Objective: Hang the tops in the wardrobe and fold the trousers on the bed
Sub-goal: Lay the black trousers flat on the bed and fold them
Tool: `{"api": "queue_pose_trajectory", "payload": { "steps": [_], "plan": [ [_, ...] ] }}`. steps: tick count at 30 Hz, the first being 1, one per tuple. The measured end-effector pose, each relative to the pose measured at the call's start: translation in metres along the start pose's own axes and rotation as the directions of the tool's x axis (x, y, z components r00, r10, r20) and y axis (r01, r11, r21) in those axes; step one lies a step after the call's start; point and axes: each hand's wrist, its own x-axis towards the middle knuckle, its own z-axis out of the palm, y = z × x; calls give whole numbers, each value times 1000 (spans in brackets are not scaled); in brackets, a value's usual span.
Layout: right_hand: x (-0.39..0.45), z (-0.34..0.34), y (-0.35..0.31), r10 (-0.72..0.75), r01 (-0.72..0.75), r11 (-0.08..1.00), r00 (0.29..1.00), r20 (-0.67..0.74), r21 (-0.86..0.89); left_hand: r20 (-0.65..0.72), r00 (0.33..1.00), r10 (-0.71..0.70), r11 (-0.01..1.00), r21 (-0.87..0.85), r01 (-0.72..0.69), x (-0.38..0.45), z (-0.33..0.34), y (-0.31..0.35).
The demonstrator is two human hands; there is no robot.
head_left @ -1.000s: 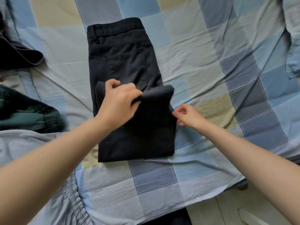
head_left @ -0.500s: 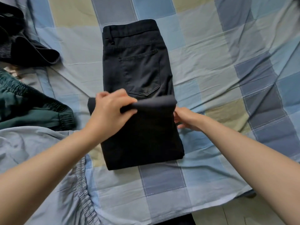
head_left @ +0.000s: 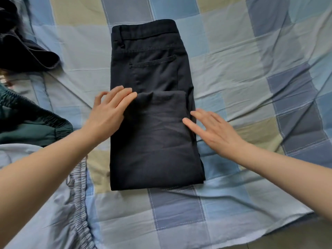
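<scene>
— Where are the black trousers?
— Folded on the checked bed, leg end doubled over below the pocket.
— And the hands?
— Left hand and right hand rest flat at its edges, fingers straight, spread, gripping nothing.

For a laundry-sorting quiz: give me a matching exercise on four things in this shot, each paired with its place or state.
Things:
1. black trousers
2. green garment
3. left hand
4. right hand

States:
A. bunched at the left edge of the bed
B. flat on the fold's right side
C. folded, waistband farthest away
D. fingers at the fold's upper left corner

Pairs: 1-C, 2-A, 3-D, 4-B
</scene>
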Motion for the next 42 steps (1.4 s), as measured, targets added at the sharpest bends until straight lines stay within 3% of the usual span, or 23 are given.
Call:
{"api": "queue_pose_trajectory", "payload": {
  "steps": [4,7,10,13,19,21,23,24,25,26,27,28,29,30,32,33,34,36,37,39,42],
  "plan": [
    [24,10,4,-203,196,941,979,3,-276,192,928,318,921,168,-350,-47,1,-36],
    [48,23,14,-270,247,883,963,-1,-399,259,918,299,913,202,-354,-47,12,-32],
    [62,32,23,-329,294,872,944,-23,-391,249,909,334,911,161,-379,-27,23,-21],
    [59,38,32,-336,318,898,942,-7,-305,307,877,369,900,119,-420,-21,25,-25],
    [54,16,36,-468,467,875,883,29,-127,418,852,315,948,-92,-305,-34,9,-12],
    [40,1,30,-471,465,881,880,60,92,475,808,348,935,-239,-262,-42,0,-2],
    [16,-10,20,-425,313,855,880,213,412,540,746,389,881,-454,-131,-56,-12,8],
    [3,-14,15,-391,155,796,870,301,585,571,705,421,815,-580,-17,-64,-19,7],
    [-9,-19,12,-346,-35,683,864,365,730,615,645,454,704,-691,162,-69,-27,10],
    [-17,-24,10,-280,-229,519,865,416,824,665,632,397,573,-718,396,-66,-32,24],
    [-19,-29,9,-190,-385,311,871,454,869,730,661,173,446,-657,608,-65,-35,34],
    [-21,-29,9,-100,-484,99,864,493,869,704,686,-183,408,-580,705,-69,-35,41],
    [-23,-23,8,-10,-549,-63,835,550,833,640,548,-538,404,-374,835,-70,-38,45],
    [-22,-16,7,70,-605,-172,780,622,778,617,438,-654,283,-338,898,-67,-32,47],
    [-16,-2,2,144,-695,-316,638,757,646,811,473,-344,-32,-514,857,-63,-14,52],
    [-10,2,1,169,-727,-320,587,792,608,843,505,-186,-93,-527,845,-66,-14,55],
    [-7,6,-4,206,-735,-320,561,802,597,821,540,-186,-121,-564,817,-76,-11,55],
    [-1,11,-9,293,-703,-328,560,775,631,749,549,-371,-95,-618,780,-85,1,69],
    [0,11,-13,340,-682,-287,584,737,673,729,537,-424,-114,-632,767,-90,4,73],
    [-2,5,-21,405,-641,-104,671,621,761,700,543,-463,-174,-672,719,-95,4,86],
    [-10,-1,-30,404,-595,97,756,514,798,664,538,-519,-226,-714,663,-102,2,88]
  ]
}}
